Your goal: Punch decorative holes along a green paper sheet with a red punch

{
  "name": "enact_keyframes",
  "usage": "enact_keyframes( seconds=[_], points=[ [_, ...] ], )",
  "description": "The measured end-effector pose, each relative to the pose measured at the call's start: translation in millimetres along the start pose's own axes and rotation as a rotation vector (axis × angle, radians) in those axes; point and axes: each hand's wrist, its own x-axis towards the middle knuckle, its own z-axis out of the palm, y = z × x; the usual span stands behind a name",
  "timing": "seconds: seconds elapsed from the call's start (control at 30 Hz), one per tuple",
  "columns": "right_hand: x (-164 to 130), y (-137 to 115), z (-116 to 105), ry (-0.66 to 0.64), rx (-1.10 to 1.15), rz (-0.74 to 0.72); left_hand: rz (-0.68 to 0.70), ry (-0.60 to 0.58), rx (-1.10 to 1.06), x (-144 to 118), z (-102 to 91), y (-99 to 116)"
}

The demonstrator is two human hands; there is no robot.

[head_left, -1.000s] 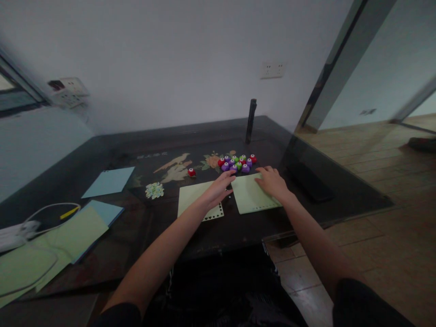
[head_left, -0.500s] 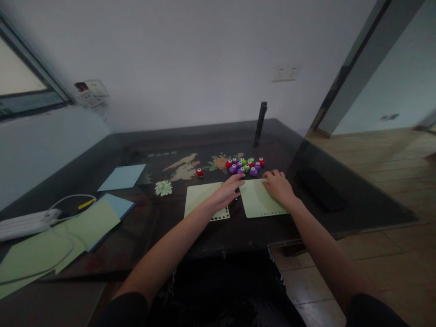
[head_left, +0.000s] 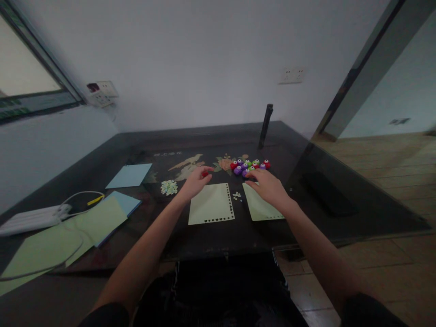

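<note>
In the head view, the red punch (head_left: 205,174) sits at the left hand (head_left: 197,181), between thumb and fingers, just beyond the far edge of the left sheet (head_left: 211,204). Fingers and thumb lie on either side of it, but whether they are clamped on it or only around it I cannot tell. The right hand (head_left: 270,188) is over the right sheet (head_left: 262,206), thumb and forefinger apart, tips just beside the near side of the other punches (head_left: 237,170); it seems to grip nothing, and whether it rests on the sheet is unclear.

The red punch looks like hard, glossy plastic: probably light, stiff, hard to break, a little slippery on its rounded sides. It is best pinched low across the body, thumb opposite two fingers, leaving the top free. The sheets look thin and limp; the left one, with hearts cut along its right and near edges, may tear there, so an uncut edge is the safer hold. The bits (head_left: 236,195) between the sheets and the pile (head_left: 169,187) near the left forearm look nearly weightless, likely to scatter at a brush.
</note>
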Motion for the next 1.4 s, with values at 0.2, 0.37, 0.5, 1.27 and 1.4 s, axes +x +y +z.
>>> enact_keyframes(
  seconds=[0.2, 0.37, 0.5, 1.27, 1.4],
  points=[
    [43.5, -53.4, 43.0, -0.280, -0.006, -0.121, 0.006, -0.036, 0.551, -5.3, -26.7, -51.8],
    [58.4, -44.7, 69.5, -0.314, -0.006, -0.091, -0.005, -0.169, 0.608, -7.3, -25.8, -52.1],
    [61.4, -35.0, 75.7, -0.339, 0.088, -0.046, -0.041, -0.181, 0.479, -7.1, -27.5, -47.6],
    [56.7, -28.5, 59.6, -0.239, 1.264, 0.220, -0.188, 0.261, -0.392, -3.0, -54.9, -38.6],
    [59.7, -23.6, 62.8, -0.114, 1.270, 0.216, -0.170, 0.179, -0.602, -5.1, -45.8, -32.7]
  ],
)
